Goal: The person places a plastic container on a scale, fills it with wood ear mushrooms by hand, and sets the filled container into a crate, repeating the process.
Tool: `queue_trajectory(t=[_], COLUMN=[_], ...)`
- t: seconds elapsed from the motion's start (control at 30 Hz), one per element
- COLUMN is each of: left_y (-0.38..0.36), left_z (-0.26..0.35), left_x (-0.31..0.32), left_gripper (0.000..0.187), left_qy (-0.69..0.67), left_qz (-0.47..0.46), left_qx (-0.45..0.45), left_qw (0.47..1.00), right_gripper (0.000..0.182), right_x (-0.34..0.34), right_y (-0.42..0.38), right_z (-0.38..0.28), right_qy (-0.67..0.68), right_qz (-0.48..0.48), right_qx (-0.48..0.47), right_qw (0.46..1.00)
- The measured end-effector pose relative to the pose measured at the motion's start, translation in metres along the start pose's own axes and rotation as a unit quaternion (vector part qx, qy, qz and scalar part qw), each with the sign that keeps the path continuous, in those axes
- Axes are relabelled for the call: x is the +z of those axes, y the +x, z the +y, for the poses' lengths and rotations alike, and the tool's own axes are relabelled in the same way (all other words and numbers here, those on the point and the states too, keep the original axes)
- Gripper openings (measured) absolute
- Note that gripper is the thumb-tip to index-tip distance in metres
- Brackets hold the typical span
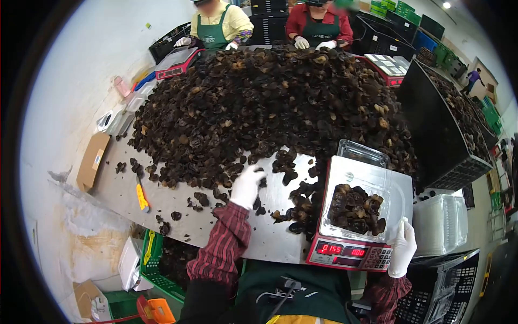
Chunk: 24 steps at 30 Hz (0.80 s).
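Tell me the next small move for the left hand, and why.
Probably close the left hand on the loose mushrooms just beyond its fingers: they lie within easy reach, and the tray on the scale has bare space. Whether it pinches one now is unclear.

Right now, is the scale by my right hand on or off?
On: the scale has its front display lit with red digits, reading 0.155 and 0.00.

The display (343, 250) of the near scale (350, 260) read 0.155 and 0.00; lettering (211, 39) on an apron (213, 31) was illegible.
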<state>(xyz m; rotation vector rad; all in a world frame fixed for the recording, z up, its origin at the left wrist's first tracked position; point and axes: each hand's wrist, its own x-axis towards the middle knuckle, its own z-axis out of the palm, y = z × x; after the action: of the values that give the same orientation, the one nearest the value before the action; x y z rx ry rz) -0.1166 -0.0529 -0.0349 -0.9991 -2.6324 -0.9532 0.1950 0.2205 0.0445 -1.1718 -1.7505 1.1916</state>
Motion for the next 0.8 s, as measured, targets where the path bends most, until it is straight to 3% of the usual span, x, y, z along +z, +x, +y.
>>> queue_trajectory(t=[0.07, 0.1, 0.13, 0.17, 0.2, 0.3, 0.4, 0.43, 0.53, 0.6, 0.67, 0.7, 0.73, 0.8], left_y=[0.012, 0.017, 0.017, 0.018, 0.021, 0.029, 0.039, 0.038, 0.034, 0.033, 0.022, 0.022, 0.023, 0.021], left_z=[0.002, -0.035, -0.04, -0.048, -0.051, -0.032, 0.035, 0.072, 0.159, 0.196, 0.211, 0.215, 0.218, 0.213], left_x=[0.003, 0.022, 0.029, 0.033, 0.033, 0.025, 0.008, -0.001, -0.003, 0.006, 0.018, 0.018, 0.014, 0.006], left_gripper=[0.032, 0.034, 0.035, 0.032, 0.03, 0.022, 0.018, 0.018, 0.015, 0.02, 0.029, 0.033, 0.037, 0.038], left_qy=[0.028, -0.009, -0.002, 0.007, 0.017, -0.047, -0.181, -0.223, -0.291, -0.21, -0.066, -0.058, -0.051, -0.098], left_qz=[-0.041, -0.129, -0.078, -0.093, -0.107, -0.098, -0.055, -0.046, -0.028, -0.165, -0.168, -0.186, -0.204, -0.089], left_qx=[-0.024, -0.088, -0.026, -0.028, -0.03, -0.066, 0.07, 0.096, 0.206, 0.239, 0.326, 0.313, 0.3, 0.336], left_qw=[0.998, 0.988, 0.997, 0.995, 0.994, 0.992, 0.979, 0.969, 0.934, 0.934, 0.928, 0.929, 0.93, 0.932], right_gripper=[0.027, 0.027, 0.027, 0.027, 0.028, 0.033, 0.037, 0.037, 0.034, 0.031, 0.03, 0.031, 0.031, 0.033], right_x=[-0.007, -0.005, -0.002, -0.001, 0.002, 0.006, 0.012, 0.014, 0.019, 0.02, 0.023, 0.021, 0.02, 0.018], right_y=[-0.005, -0.005, -0.003, 0.004, -0.008, -0.01, -0.012, -0.013, -0.012, -0.012, -0.001, -0.015, -0.017, -0.012], right_z=[-0.009, -0.007, 0.002, 0.031, -0.007, -0.002, 0.0, -0.006, -0.004, -0.002, 0.038, -0.016, -0.025, -0.007], right_qy=[-0.006, -0.012, -0.019, -0.043, -0.031, -0.066, -0.129, -0.089, -0.098, -0.141, -0.155, -0.16, -0.125, -0.149], right_qz=[-0.019, -0.039, -0.055, -0.029, -0.057, -0.087, -0.09, -0.118, -0.11, -0.099, -0.048, -0.094, -0.112, -0.104], right_qx=[0.018, 0.002, -0.015, -0.096, -0.002, -0.033, -0.098, -0.018, -0.02, -0.096, -0.205, -0.054, -0.011, -0.101], right_qw=[1.0, 0.999, 0.998, 0.994, 0.998, 0.993, 0.983, 0.989, 0.989, 0.98, 0.965, 0.981, 0.986, 0.978])
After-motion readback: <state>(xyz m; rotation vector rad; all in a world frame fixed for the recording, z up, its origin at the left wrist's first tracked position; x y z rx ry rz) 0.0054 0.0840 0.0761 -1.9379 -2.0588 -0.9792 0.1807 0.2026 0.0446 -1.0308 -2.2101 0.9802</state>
